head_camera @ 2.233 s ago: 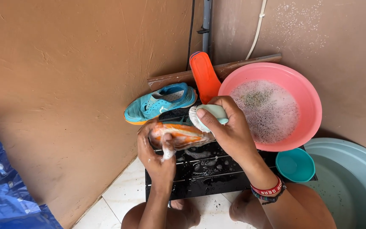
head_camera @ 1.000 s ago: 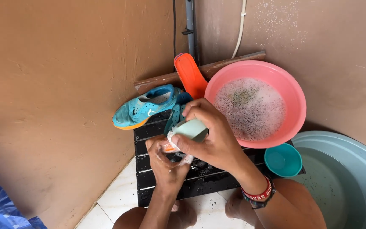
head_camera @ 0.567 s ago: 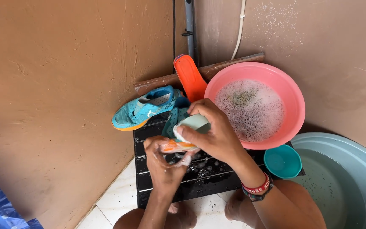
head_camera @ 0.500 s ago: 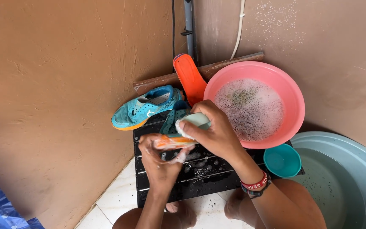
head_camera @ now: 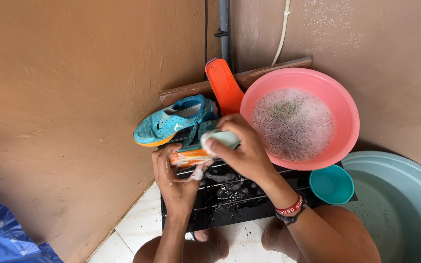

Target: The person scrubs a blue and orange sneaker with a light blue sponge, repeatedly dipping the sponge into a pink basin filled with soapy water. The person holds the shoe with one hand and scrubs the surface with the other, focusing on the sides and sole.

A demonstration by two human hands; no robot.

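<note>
Though soapy, shoe [head_camera: 191,157] between hands [head_camera: 210,165].

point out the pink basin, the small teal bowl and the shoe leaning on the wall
round pink plastic basin [head_camera: 349,122], head view, right rim
small teal plastic bowl [head_camera: 331,185], head view, inside
teal mesh shoe [head_camera: 171,124], head view, upper

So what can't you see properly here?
Head view only:
- Shoe being scrubbed: mostly covered by the left hand and right hand.
- Scrubbing brush: bristles hidden under the right hand's fingers.
- Grey tub: cut off by the picture's edge.
</note>
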